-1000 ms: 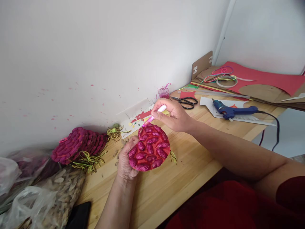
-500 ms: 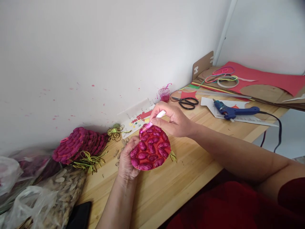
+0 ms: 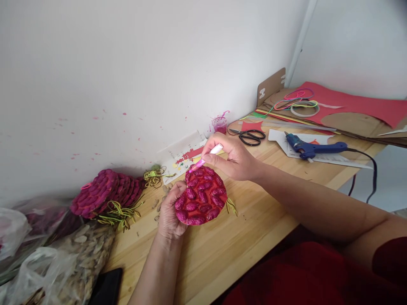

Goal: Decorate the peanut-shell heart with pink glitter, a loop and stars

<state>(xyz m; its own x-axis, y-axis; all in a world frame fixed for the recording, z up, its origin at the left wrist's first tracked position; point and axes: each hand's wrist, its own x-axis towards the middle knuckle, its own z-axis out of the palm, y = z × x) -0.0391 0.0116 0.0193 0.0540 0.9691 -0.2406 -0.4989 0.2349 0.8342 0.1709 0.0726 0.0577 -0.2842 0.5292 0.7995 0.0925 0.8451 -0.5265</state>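
My left hand (image 3: 173,209) is closed on the left edge of a round red disc (image 3: 197,195) covered with magenta-painted peanut shells, tilted up above the table. A yellow-green string tassel (image 3: 231,206) hangs at its right side. My right hand (image 3: 230,157) pinches a white-handled paintbrush (image 3: 216,149) whose lower part is stained pink. The brush tip is at the disc's upper left edge, by the shells there. Behind my right hand, a plastic cup (image 3: 220,124) with pink paint stands against the wall.
Stacked magenta shell discs (image 3: 108,192) with yellow-green strings lie at left, near bags of peanut shells (image 3: 85,250) and a black phone-like object (image 3: 106,286). Black-handled scissors (image 3: 251,136), a blue glue gun (image 3: 313,148), a tape roll (image 3: 304,109) and red sheets (image 3: 356,103) are at right.
The disc has tilted slightly in my left hand, its lower edge rising a little. My right hand and the brush have shifted slightly, the tip staying near the upper left edge.
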